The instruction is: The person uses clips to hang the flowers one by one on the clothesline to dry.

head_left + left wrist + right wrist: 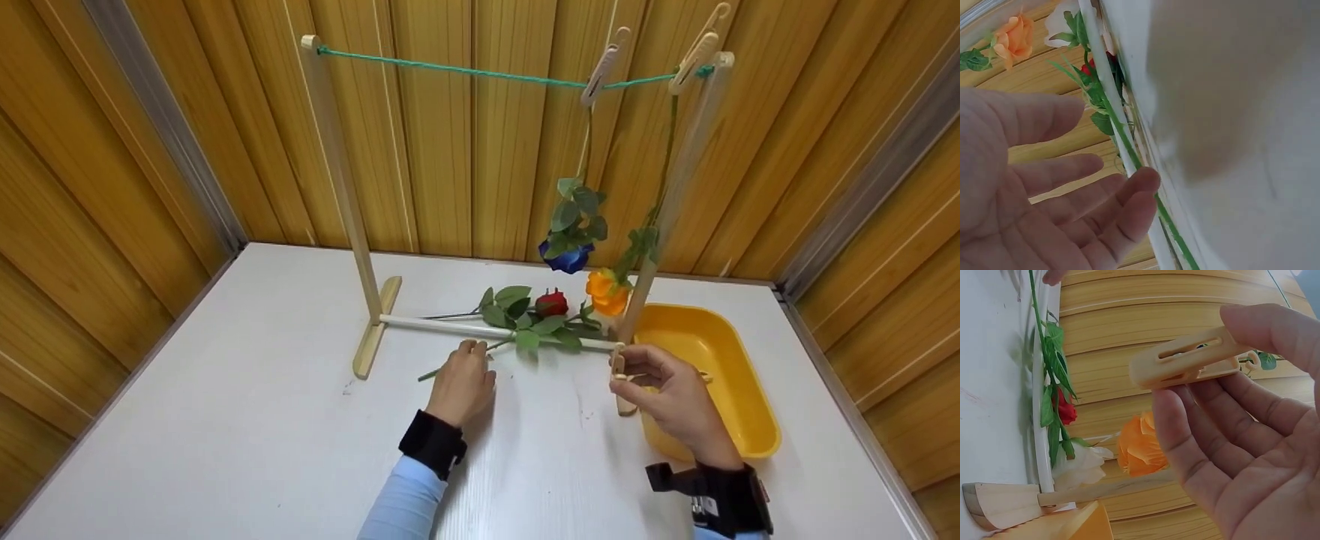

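My left hand is beside the green stem of a flower lying across the rack's bottom bar. Its fingers are loosely bent, with the fingertips at the stem; whether they touch it is unclear. A white rose and a red rose lie along that bar. In my right hand, a light wooden-coloured clothespin is pinched between thumb and fingers. Head down from the green cord hang a blue rose and an orange rose, each stem clipped by a clothespin.
The wooden rack stands on a white table, its cord strung between two posts. A yellow basin is at the right, below my right hand, with a clothespin partly visible inside. Wood-patterned walls enclose the back and sides.
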Available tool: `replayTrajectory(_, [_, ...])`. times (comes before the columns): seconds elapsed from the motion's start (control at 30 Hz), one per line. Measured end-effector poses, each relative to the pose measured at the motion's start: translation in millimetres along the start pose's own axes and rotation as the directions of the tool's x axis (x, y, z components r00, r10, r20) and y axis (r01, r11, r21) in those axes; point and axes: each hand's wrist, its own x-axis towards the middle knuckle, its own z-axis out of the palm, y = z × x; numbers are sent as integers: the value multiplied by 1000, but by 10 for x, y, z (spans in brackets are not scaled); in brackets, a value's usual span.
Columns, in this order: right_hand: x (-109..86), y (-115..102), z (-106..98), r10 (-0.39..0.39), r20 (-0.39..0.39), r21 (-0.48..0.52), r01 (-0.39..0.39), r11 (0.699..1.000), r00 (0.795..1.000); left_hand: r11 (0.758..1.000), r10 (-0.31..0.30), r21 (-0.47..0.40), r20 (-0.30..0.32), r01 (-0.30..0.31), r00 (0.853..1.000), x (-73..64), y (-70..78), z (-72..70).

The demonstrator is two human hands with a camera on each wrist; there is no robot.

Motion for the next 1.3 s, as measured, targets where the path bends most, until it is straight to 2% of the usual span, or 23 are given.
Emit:
replayTrajectory(0.13, [7, -7, -6, -3, -1, 8, 3, 1000, 1000, 1000, -29, -7, 34, 29, 999, -3, -13, 2])
replayTrajectory(0.3, [17, -11, -12, -10, 0, 2, 10, 1000, 1000, 999, -50, 0, 39, 50, 998, -2, 16, 10])
replayTrajectory(0.57, [20, -8, -21, 20, 4, -6, -20, 1000, 1000, 997, 36, 74, -65, -32, 997, -31, 1, 43])
replayTrajectory(0.87, [17, 6, -6, 23, 7, -14, -23, 1000, 1000, 994, -43, 101, -82, 51, 996, -46, -73, -6])
replayTrajectory(1.1, [10, 5, -7, 28, 5, -15, -28, 999, 1000, 993, -22, 108, -122, 35, 992, -28, -100, -74])
replayTrajectory(1.3, [-2, 9, -2, -3, -5, -6, 3, 1000, 1000, 994, -12, 101, -173, 30, 985, -29, -93, -169])
